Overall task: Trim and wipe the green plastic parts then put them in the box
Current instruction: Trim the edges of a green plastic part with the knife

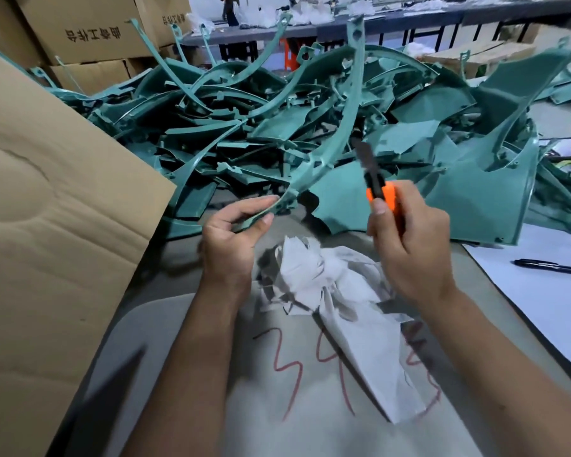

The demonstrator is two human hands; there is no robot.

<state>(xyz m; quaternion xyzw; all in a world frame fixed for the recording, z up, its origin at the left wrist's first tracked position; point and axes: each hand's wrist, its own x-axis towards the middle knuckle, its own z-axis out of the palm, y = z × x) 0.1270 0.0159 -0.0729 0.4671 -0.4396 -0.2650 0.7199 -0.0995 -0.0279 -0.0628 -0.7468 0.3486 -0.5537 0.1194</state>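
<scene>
Trimming | left hand (233, 239) pinching strip (340, 133) steady | right hand (409, 239) gripping knife (381, 192), blade probably beside strip | rag (327, 278) below hands for wiping

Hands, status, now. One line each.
Left hand: holding the lower end of a curved green plastic part.
Right hand: gripping the orange utility knife, blade up near the part.

Long curved teal-green plastic strip (340, 133) rises tilted from near centre toward far, lower end pinched in left hand (231, 239); heap of teal-green plastic panels and strips (277, 127) behind; brown cardboard box flap (56, 209) at left; white crumpled wiping cloth (330, 291) near centre.
</scene>
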